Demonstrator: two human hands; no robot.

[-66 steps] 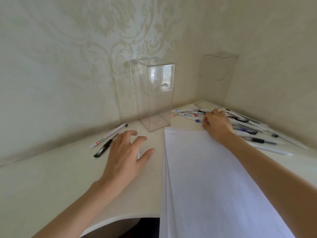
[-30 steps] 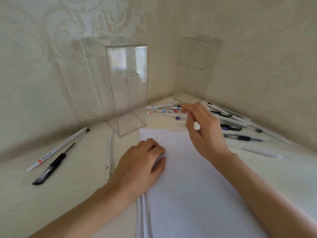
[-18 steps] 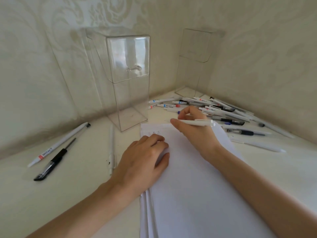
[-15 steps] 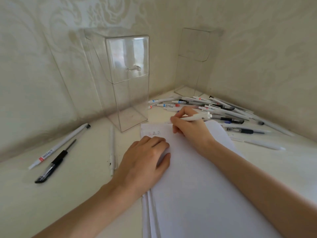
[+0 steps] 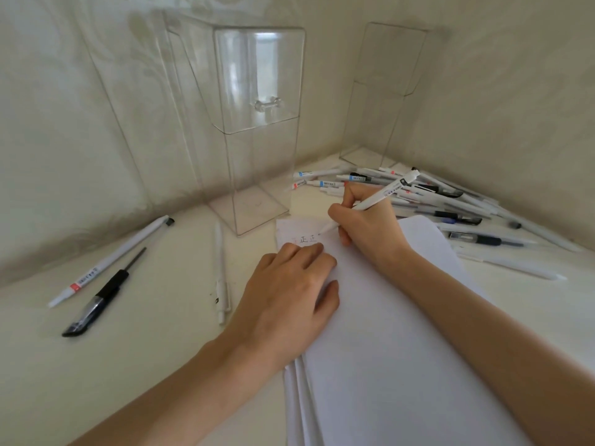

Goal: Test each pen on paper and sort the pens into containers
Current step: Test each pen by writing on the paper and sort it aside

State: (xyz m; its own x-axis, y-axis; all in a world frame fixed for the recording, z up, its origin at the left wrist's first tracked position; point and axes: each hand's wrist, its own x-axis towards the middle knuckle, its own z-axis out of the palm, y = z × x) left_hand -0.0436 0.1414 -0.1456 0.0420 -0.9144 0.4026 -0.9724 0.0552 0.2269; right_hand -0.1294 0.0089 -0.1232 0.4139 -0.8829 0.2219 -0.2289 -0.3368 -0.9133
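Testing the white pen point(image 5: 380, 199), clamped in the right grip point(image 5: 367, 226) with its tip at the far left corner of the paper point(image 5: 402, 349) beside two marks, left grip point(image 5: 286, 294) lying loose on the sheet; next, likely judging the ink, then choosing the near container point(image 5: 257, 123) or far container point(image 5: 383, 91).

The paper point(image 5: 402, 333) bears what looks like 正 twice.

I look down on a cream-white desk point(image 5: 145, 375) that runs back into a corner. The wall on my left point(image 5: 54, 130) is covered in pale wallpaper with a faint scrolling damask pattern point(image 5: 141, 24). The wall on my right point(image 5: 521, 91) is the same cream, and its pattern barely shows. A soft shadow point(image 5: 74, 252) lies where the desk meets the left wall.
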